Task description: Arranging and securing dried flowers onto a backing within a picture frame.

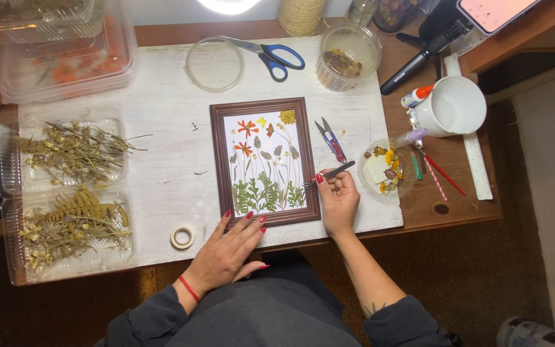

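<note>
Two hands: both work at the near edge of a dark wooden picture frame (265, 160) lying flat on a white board (162, 103).
Left hand (229, 247): laid flat, fingers spread and grasping nothing; fingertips touch the frame's bottom rail.
Right hand (336, 198): pinched closed on dark tweezers (329, 173), whose tips reach over the frame's right rail toward the pressed flowers (266, 160).
Risk: the tweezer tips could snag or tear a brittle stem if they drag; a slackened left hand would let the frame slide.
Beside right hand: small snips (331, 139), and a clear dish of dried petals (387, 168).
Left side: tape roll (182, 236), clear trays of dried ferns (72, 222).
Far edge: blue-handled scissors (270, 54), round clear lid (214, 63), white mug (452, 106).
</note>
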